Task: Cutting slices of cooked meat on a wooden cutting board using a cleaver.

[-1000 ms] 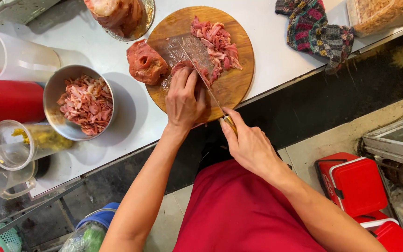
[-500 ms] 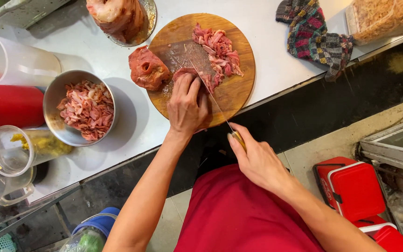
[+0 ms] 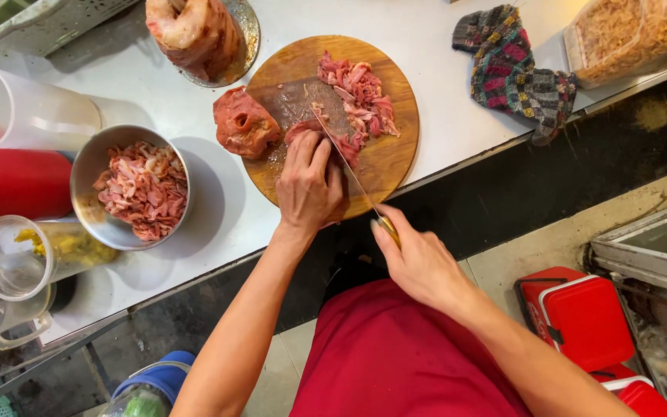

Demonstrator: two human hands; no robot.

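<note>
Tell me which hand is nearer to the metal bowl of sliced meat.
Left. The left hand presses meat on the wooden cutting board, just right of the metal bowl. The right hand grips the knife handle off the counter edge, farther right.

Your left hand (image 3: 309,189) lies palm down, fingers together and pointing away from you, the wrist straight and the forearm running back toward your left side. Your right hand (image 3: 420,261) is closed in a fist-like grip, thumb on top, its forearm angling back to your right.
</note>
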